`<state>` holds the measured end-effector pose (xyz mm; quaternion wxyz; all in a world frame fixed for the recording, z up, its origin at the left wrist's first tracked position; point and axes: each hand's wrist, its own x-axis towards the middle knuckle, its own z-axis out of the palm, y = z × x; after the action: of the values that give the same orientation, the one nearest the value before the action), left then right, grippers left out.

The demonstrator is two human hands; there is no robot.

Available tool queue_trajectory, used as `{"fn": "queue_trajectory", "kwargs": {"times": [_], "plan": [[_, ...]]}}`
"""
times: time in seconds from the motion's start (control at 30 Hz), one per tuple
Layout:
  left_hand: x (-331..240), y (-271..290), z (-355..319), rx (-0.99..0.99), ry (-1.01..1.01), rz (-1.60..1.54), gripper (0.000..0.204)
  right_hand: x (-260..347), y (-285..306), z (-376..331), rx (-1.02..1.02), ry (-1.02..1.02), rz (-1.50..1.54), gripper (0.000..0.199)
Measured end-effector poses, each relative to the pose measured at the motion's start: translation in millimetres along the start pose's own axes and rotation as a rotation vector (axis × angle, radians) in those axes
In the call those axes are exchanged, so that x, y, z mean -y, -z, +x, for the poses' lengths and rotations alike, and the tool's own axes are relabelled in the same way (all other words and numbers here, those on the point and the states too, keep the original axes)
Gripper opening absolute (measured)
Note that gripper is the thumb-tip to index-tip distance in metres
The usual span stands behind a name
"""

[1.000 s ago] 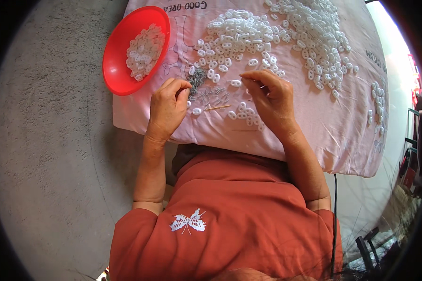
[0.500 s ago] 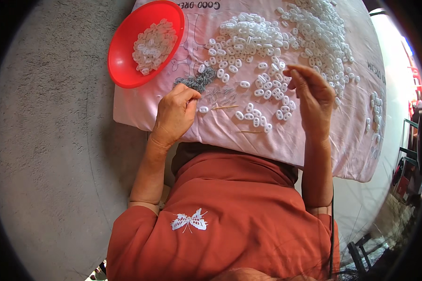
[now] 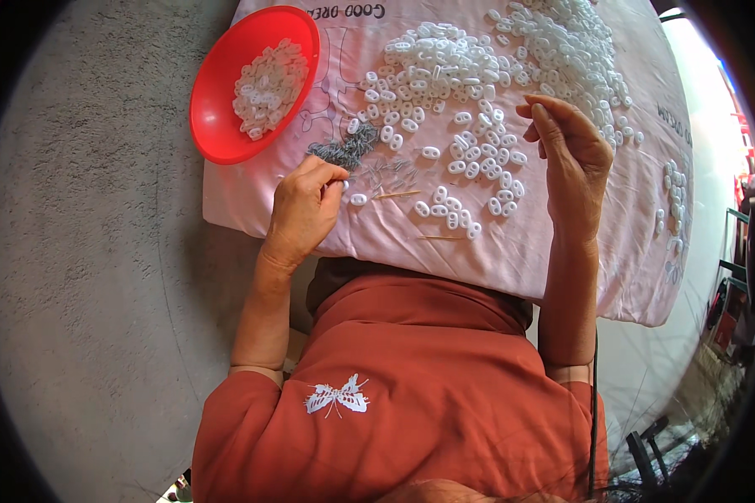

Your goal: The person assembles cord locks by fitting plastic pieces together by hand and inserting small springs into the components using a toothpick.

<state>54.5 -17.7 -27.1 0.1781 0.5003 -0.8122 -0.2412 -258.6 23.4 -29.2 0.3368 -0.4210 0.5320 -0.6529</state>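
Observation:
My left hand (image 3: 304, 211) rests on the pink cloth (image 3: 512, 251) with its fingertips pinched on a small white piece, just below a heap of thin grey metal pins (image 3: 344, 154). My right hand (image 3: 572, 159) is lifted over the scattered white oval plastic pieces (image 3: 470, 151). Its fingers are loosely curled and apart, and I see nothing in them. A red bowl (image 3: 218, 126) at the cloth's left corner holds several white pieces. A dense pile of white pieces (image 3: 562, 50) lies at the far side.
Two thin wooden sticks (image 3: 398, 194) lie on the cloth near the front. The cloth covers a low raised surface over my lap. Grey carpet (image 3: 84, 277) spreads to the left. Dark metal legs and clutter (image 3: 730, 302) stand at the right edge.
My right hand has moved away from my left hand, to the right and up over the white pieces. My left hand stays by the grey pins.

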Motion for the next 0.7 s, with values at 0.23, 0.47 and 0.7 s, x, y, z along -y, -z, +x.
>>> {"fn": "queue_trajectory", "kwargs": {"times": [0.23, 0.47, 0.7], "plan": [[-1, -13, 1, -0.016, 0.010, 0.048, 0.004, 3, -14, 5, 0.015, 0.043, -0.013, 0.017], [-2, -12, 3, 0.033, -0.018, 0.090, 0.004, -7, -17, 13, 0.001, 0.059, -0.035, 0.016], [-5, -11, 4, 0.047, -0.009, 0.031, 0.006, -22, -12, 10, -0.017, 0.040, -0.036, 0.016]]}}
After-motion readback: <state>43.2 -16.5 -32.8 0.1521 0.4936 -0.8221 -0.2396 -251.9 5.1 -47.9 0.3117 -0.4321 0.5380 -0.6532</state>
